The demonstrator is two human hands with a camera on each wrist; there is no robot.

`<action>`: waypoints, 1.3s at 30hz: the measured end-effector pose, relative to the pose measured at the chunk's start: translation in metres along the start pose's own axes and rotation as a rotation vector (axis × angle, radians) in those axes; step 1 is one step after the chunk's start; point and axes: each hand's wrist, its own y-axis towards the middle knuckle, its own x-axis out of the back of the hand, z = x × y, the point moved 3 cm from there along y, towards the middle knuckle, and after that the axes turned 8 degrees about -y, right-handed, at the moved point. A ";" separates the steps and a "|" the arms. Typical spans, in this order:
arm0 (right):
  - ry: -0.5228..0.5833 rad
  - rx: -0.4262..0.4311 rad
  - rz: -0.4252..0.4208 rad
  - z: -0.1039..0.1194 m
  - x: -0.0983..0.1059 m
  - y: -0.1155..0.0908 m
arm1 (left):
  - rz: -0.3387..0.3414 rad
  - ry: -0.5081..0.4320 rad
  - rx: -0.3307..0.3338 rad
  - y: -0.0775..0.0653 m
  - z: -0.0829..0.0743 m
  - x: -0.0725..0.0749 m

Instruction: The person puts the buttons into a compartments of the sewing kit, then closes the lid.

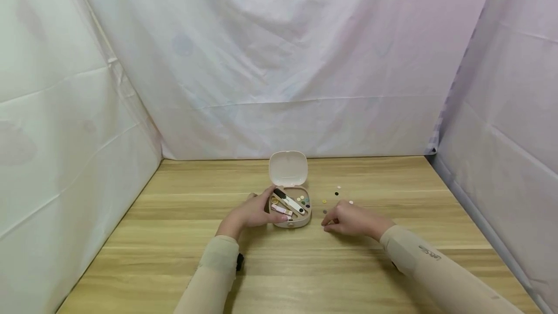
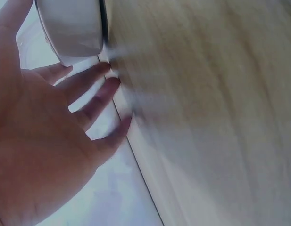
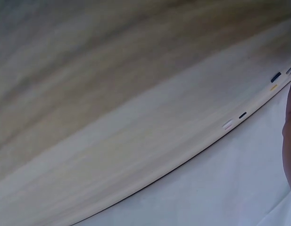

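A sewing kit case (image 1: 291, 223) stands on the table with its white lid (image 1: 288, 167) raised. Inside lie white-handled thread snips (image 1: 289, 202), a pink-and-white strip (image 1: 281, 210), a yellow ring-shaped item (image 1: 274, 200) and several buttons (image 1: 302, 199). My left hand (image 1: 255, 210) holds the case at its left side, thumb along the front and index finger at the back; its other fingers fan out loosely in the left wrist view. To the right of the case, my right hand (image 1: 348, 219) pinches a small pale button at the tabletop, mostly hidden by the fingertips.
Loose buttons lie beyond my right hand: a black one (image 1: 336, 193), a yellow one (image 1: 324, 201), a grey one (image 1: 325, 211) and white ones (image 1: 351, 202). White cloth (image 1: 287, 62) hangs behind the wooden table (image 1: 183, 217) and along both sides.
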 end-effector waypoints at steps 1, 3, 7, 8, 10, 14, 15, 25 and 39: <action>-0.013 0.011 -0.005 0.001 0.000 0.000 | -0.007 0.010 0.006 0.000 0.000 0.000; -0.036 0.033 -0.009 0.003 0.000 0.001 | -0.008 0.022 0.024 -0.001 0.001 0.000; -0.070 0.060 0.000 0.005 -0.003 0.002 | 0.019 0.006 0.056 -0.004 0.005 -0.002; -0.070 0.061 0.003 0.005 -0.004 0.002 | 0.025 -0.001 0.056 -0.004 0.006 -0.002; -0.062 0.052 0.008 0.005 -0.006 0.003 | 0.037 -0.017 0.046 -0.005 0.008 -0.003; 0.004 -0.010 0.017 0.003 -0.005 0.006 | 0.059 -0.061 0.039 -0.007 0.009 -0.004; 0.016 -0.028 0.012 0.003 -0.003 0.007 | 0.063 -0.069 0.046 -0.008 0.009 -0.003; 0.054 -0.117 -0.134 -0.002 0.031 0.041 | 0.090 -0.063 0.045 -0.005 0.005 0.003; 0.071 -0.148 -0.161 -0.001 0.034 0.069 | 0.100 -0.064 0.048 -0.005 0.002 0.003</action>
